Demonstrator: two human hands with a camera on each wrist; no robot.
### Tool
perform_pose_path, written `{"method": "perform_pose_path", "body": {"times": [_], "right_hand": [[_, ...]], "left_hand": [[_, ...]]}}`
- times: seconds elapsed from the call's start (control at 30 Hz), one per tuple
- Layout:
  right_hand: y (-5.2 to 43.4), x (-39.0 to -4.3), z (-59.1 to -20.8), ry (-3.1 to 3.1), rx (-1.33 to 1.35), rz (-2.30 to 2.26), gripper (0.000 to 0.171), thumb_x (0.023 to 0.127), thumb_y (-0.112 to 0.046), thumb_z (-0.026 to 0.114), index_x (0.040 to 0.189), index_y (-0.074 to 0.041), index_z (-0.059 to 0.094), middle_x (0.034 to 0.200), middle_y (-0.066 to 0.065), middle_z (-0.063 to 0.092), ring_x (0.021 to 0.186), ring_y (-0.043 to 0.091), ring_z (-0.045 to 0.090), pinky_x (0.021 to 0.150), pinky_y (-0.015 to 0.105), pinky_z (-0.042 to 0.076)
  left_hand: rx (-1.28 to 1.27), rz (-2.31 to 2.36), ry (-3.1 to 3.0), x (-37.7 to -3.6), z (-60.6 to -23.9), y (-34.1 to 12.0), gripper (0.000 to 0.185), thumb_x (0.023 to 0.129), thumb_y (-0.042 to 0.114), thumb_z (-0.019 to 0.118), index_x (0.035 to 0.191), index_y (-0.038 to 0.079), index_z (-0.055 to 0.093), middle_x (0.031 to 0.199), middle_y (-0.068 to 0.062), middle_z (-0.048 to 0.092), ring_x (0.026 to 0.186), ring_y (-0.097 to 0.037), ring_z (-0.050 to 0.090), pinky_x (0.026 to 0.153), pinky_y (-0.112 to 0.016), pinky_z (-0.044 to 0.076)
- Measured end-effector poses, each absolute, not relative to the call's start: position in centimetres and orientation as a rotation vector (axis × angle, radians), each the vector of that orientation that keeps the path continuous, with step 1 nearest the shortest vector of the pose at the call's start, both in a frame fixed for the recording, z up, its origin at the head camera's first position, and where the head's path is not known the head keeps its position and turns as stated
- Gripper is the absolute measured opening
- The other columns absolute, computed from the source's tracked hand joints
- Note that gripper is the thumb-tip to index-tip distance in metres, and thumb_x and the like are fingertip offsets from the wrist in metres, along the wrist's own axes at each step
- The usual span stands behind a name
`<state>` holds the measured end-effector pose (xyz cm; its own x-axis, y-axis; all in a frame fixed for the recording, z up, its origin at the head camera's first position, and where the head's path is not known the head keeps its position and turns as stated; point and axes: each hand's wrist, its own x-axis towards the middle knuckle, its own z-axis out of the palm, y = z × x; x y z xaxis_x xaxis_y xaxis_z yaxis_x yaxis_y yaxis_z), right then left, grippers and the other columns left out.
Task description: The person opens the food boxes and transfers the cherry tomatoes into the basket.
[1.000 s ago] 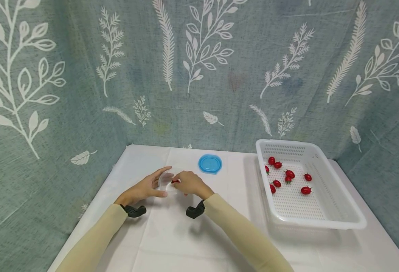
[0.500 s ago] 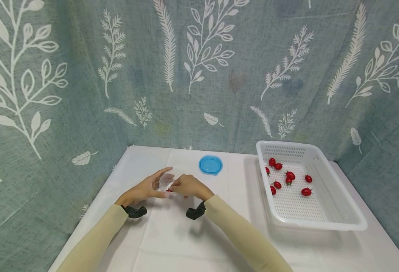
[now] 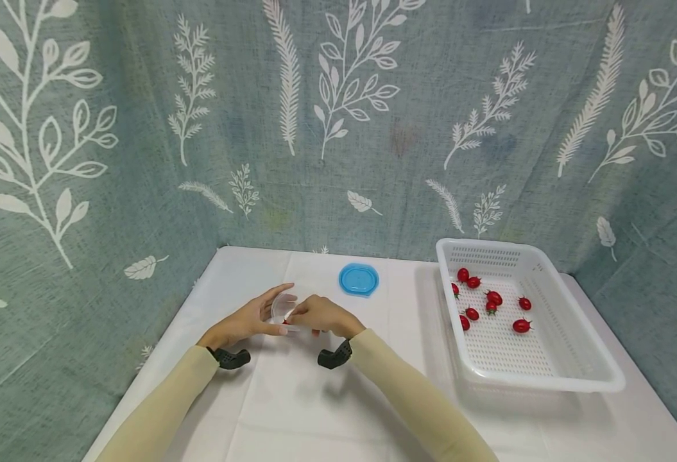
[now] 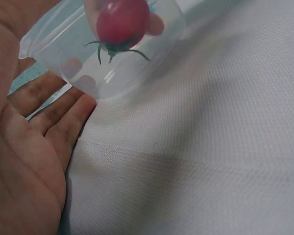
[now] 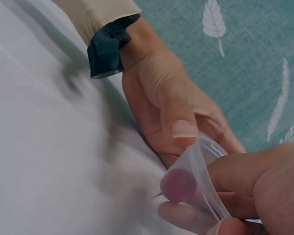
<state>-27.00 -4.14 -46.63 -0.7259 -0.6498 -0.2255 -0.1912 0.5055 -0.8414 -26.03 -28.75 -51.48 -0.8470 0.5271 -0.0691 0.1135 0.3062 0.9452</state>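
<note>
My left hand (image 3: pixel 251 319) holds a clear plastic container (image 3: pixel 282 308), tilted over the white table, with the thumb at its near rim and the fingers around the far side. The right hand (image 3: pixel 322 316) reaches in through the mouth, its fingers on a cherry tomato (image 4: pixel 121 24). Seen through the wall in the left wrist view, the red tomato has green sepals pointing down, and fingertips lie behind and beside it. In the right wrist view the left thumb (image 5: pixel 181 125) presses near the container's rim, and the tomato shows blurred through the plastic.
A blue lid (image 3: pixel 359 279) lies flat on the table behind the hands. At the right stands a white perforated basket (image 3: pixel 523 378) with several cherry tomatoes (image 3: pixel 521 326) scattered inside. A grey-green leaf-patterned cloth (image 3: pixel 396 128) hangs around the table's back and sides.
The right hand has moved slightly left and deeper into the container, bringing the cherry tomato down towards the near wall. My left hand and the container stay nearly in place.
</note>
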Motion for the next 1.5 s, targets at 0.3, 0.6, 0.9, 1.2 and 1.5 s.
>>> {"method": "perform_pose_path", "body": {"times": [0.3, 0.6, 0.9, 1.2, 1.5], "right_hand": [[-3.6, -27.2, -47.1, 2.046, -0.653, -1.352, 0.012, 0.099, -0.023, 0.071, 0.104, -0.016, 0.079, 0.094, 0.016, 0.067, 0.046, 0.011, 0.028, 0.045, 0.026, 0.025], [-3.2, -27.3, -46.4, 2.094, -0.612, -1.379, 0.013, 0.091, -0.022, 0.081, 0.103, -0.016, 0.078, 0.093, -0.002, 0.073, 0.051, 0.011, 0.032, 0.044, 0.025, 0.025], [-2.5, -27.1, -45.2, 2.217, -0.648, -1.348, 0.018, 0.087, -0.022, 0.085, 0.104, -0.017, 0.08, 0.095, -0.006, 0.076, 0.074, 0.015, 0.059, 0.054, 0.033, 0.044], [-0.9, -27.5, -44.2, 2.281, -0.728, -1.408, 0.015, 0.092, -0.025, 0.08, 0.104, -0.017, 0.082, 0.101, -0.008, 0.076, 0.097, 0.011, 0.068, 0.09, 0.042, 0.058], [1.5, -27.4, -42.0, 2.355, -0.674, -1.391, 0.014, 0.092, -0.028, 0.08, 0.104, -0.02, 0.082, 0.104, -0.009, 0.074, 0.102, 0.013, 0.067, 0.091, 0.041, 0.056]], "left_hand": [[0.559, 1.554, 2.207, -25.9, -51.6, -28.7, 0.098, 0.09, 0.02, 0.083, 0.163, 0.041, 0.021, 0.171, 0.006, 0.006, 0.158, -0.029, 0.0, 0.124, -0.06, 0.015], [0.56, 1.537, 2.237, -26.2, -51.5, -28.6, 0.098, 0.09, 0.02, 0.083, 0.163, 0.041, 0.022, 0.17, 0.009, 0.009, 0.158, -0.028, 0.001, 0.124, -0.059, 0.015], [0.547, 1.524, 2.244, -26.2, -51.6, -28.6, 0.099, 0.09, 0.018, 0.083, 0.163, 0.041, 0.021, 0.171, 0.009, 0.008, 0.158, -0.029, -0.001, 0.124, -0.059, 0.015], [0.541, 1.551, 2.214, -26.2, -51.5, -28.6, 0.098, 0.09, 0.017, 0.082, 0.164, 0.04, 0.021, 0.171, 0.008, 0.005, 0.158, -0.027, -0.002, 0.124, -0.059, 0.013], [0.552, 1.556, 2.21, -26.4, -51.7, -28.8, 0.1, 0.09, 0.019, 0.083, 0.165, 0.036, 0.019, 0.17, 0.007, 0.011, 0.158, -0.027, -0.001, 0.124, -0.06, 0.013]]}}
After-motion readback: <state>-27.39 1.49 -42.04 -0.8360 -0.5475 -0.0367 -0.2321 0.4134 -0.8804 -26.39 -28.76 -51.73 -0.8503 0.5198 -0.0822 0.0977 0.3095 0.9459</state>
